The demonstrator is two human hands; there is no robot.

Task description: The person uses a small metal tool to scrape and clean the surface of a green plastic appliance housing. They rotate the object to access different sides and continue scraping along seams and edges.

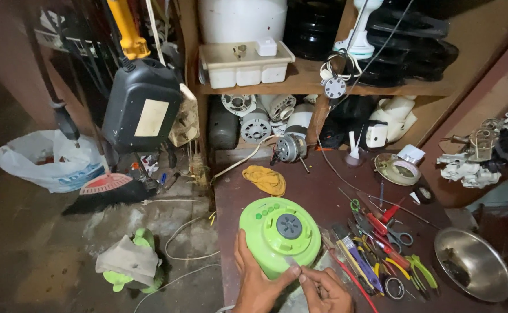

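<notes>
The round green appliance base (279,233) sits on the dark red workbench (312,191), near its front-left corner, flat face up with a grey hub at the centre. It lies just ahead of both hands. The left hand (256,277) cups its near-left wall, fingers wrapped against it. The right hand (326,290) is at the near rim, fingertips pinched on 1 small pale piece (too small to identify). A pile of screwdrivers and pliers (375,243) lies just right, a steel bowl (472,264) beyond.
</notes>
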